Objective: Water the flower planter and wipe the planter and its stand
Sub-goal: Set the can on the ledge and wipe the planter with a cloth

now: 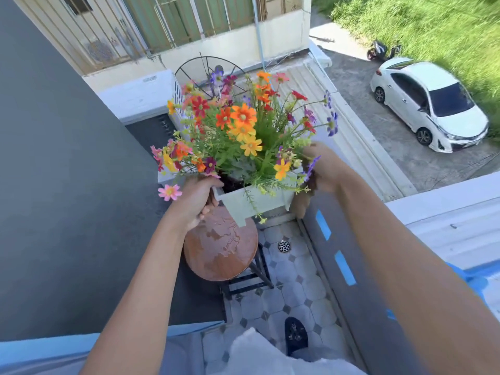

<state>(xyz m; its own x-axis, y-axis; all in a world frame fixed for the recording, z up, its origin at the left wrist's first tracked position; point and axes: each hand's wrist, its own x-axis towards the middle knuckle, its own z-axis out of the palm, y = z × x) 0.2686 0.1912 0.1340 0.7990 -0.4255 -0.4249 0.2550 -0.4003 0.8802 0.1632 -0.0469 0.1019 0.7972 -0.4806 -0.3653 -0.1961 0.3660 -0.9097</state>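
Head cam: both hands have the planter (254, 201) lifted off the stand (220, 247), up and a bit right of the wet round top. Left hand (196, 200) grips its left end, fingers curled over the rim. Right hand (323, 169) holds the right end, half hidden by flowers (243, 125). The long axis runs hand to hand. Inside are dark soil and flowers. Looks like the stand's free to wipe.
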